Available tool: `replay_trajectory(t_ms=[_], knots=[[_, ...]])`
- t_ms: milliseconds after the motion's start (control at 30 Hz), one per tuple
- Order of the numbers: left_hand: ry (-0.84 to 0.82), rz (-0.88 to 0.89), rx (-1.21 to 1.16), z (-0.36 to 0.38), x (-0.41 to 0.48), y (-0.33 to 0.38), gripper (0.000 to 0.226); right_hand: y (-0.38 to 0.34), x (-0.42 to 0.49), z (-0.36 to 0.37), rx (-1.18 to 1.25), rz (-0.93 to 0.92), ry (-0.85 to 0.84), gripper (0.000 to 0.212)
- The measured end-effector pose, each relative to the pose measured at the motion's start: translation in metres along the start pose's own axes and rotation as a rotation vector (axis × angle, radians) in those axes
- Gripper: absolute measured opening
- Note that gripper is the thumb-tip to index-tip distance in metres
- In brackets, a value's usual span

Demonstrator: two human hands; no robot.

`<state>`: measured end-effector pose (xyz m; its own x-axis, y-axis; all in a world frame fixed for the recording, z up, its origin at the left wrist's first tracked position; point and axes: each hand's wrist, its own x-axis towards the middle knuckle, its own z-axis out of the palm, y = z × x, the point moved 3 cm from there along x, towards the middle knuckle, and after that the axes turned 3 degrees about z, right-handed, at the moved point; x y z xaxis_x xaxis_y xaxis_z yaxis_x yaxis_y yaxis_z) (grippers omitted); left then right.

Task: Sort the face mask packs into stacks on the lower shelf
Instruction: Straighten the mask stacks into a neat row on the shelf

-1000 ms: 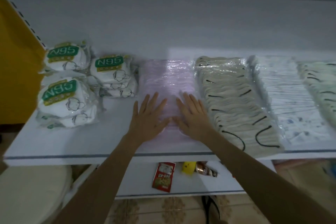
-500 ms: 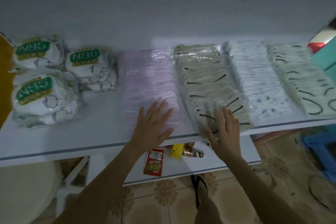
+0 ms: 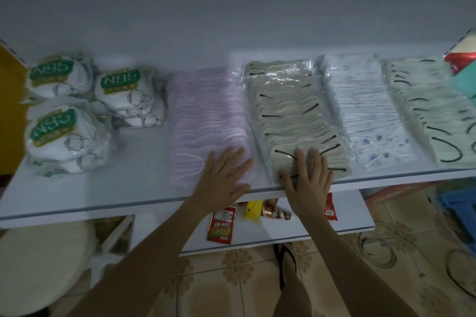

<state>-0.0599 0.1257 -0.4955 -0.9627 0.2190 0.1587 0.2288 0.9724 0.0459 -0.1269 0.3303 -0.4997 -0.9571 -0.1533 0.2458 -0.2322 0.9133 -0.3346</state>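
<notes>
Mask packs (image 3: 283, 90) lie side by side on the white shelf (image 3: 128, 188), each a long clear sleeve running front to back: a lilac pack (image 3: 208, 116), a beige pack (image 3: 296, 121) with black ear loops, a printed white pack (image 3: 368, 116) and a pale green pack (image 3: 432, 110) at the far right. The left hand (image 3: 224, 177) lies flat, fingers straight, on the lilac pack's front end. The right hand (image 3: 309, 183) rests equally flat on the beige pack's front end, gripping nothing. This looks like pressing the rows level and square with the shelf edge. N95 bags (image 3: 126, 95) are stacked at the left, and snack sachets (image 3: 221, 225) lie on the ledge (image 3: 296, 229) beneath.
</notes>
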Motion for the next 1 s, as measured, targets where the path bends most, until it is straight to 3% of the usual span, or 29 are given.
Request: replay_trajectory(t_ms=[133, 233, 367, 467, 533, 667, 833, 1000], knots=[[-0.011, 0.008, 0.008, 0.002, -0.005, -0.004, 0.059, 0.002, -0.002, -0.004, 0.002, -0.032, -0.080, 0.067], [0.069, -0.077, -0.008, -0.014, -0.002, -0.009, 0.058, -0.011, 0.004, -0.014, 0.027, -0.062, -0.100, 0.069], [0.138, -0.348, -0.108, -0.028, -0.015, -0.030, 0.061, -0.050, 0.011, -0.020, 0.056, -0.150, -0.187, 0.073], [0.194, -0.660, -0.308, -0.033, -0.033, -0.051, 0.076, -0.089, 0.016, -0.011, 0.036, -0.283, -0.279, 0.076], [0.208, -0.778, -0.445, -0.032, -0.044, -0.061, 0.088, -0.114, 0.020, 0.000, 0.034, -0.362, -0.353, 0.077], [0.165, -0.742, -0.557, -0.024, -0.049, -0.066, 0.116, -0.134, 0.021, 0.021, -0.064, -0.487, -0.437, 0.086], [0.138, -0.781, -0.631, -0.021, -0.047, -0.069, 0.079, -0.134, 0.026, 0.024, -0.006, -0.460, -0.427, 0.083], [0.056, -0.777, -0.623, -0.021, -0.045, -0.072, 0.092, -0.133, 0.029, 0.021, 0.012, -0.443, -0.439, 0.085]])
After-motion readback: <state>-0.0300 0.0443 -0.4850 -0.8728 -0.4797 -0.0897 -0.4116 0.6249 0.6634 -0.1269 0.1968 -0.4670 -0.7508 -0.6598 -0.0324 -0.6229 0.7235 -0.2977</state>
